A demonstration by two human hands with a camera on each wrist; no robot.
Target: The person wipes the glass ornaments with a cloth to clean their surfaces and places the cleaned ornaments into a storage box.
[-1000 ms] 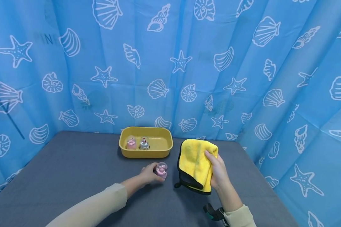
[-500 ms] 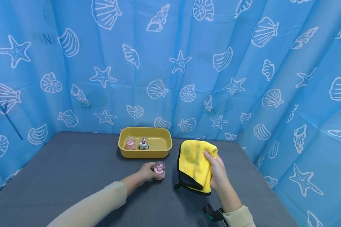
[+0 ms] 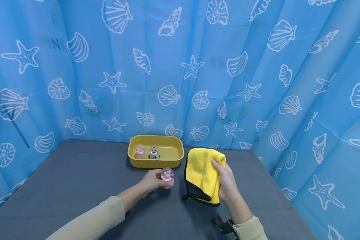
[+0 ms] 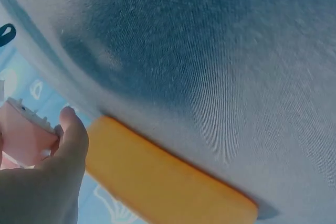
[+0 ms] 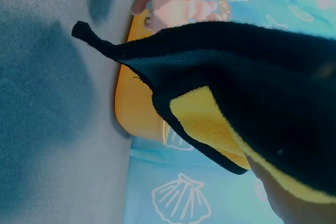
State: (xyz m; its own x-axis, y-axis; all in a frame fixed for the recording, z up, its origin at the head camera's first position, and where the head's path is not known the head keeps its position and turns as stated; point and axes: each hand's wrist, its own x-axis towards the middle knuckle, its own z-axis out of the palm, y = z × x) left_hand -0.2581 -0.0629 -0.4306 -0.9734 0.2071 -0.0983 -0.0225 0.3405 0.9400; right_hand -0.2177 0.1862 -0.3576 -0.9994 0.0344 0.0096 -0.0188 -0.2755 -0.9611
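Note:
In the head view my left hand (image 3: 152,181) grips a small snow globe (image 3: 167,176) with a pink base and a clear dome, held over the table in front of the tray. The left wrist view shows the thumb against the globe's pink base (image 4: 26,135). On the right, my right hand (image 3: 227,181) pinches a folded yellow cloth (image 3: 202,171) with black edging, thumb on its front. The cloth hangs beside the globe, apart from it. Up close in the right wrist view, the cloth's dark side (image 5: 273,87) hides most of that hand.
Behind the hands stands a yellow tray (image 3: 172,162), near the back edge of the grey table (image 3: 87,186). Inside it are a pink snow globe (image 3: 140,152) and a white one (image 3: 154,152). A blue shell-patterned curtain (image 3: 156,76) encloses the back and sides.
My left hand has brought the snow globe slightly up and to the left, with the dome tipped more upright. The yellow cloth has shifted slightly left in my right hand.

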